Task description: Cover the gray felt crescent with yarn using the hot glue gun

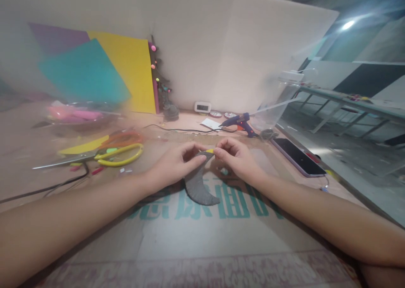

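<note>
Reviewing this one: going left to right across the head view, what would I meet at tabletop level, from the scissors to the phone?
Yellow-handled scissors → left hand → gray curved piece → right hand → phone.

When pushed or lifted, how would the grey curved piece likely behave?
The grey curved piece is probably light, as the left hand grips it only toward one end. It seems fairly stiff: its outline shows no crumpling. Its crescent shape makes rolling far unlikely.
</note>
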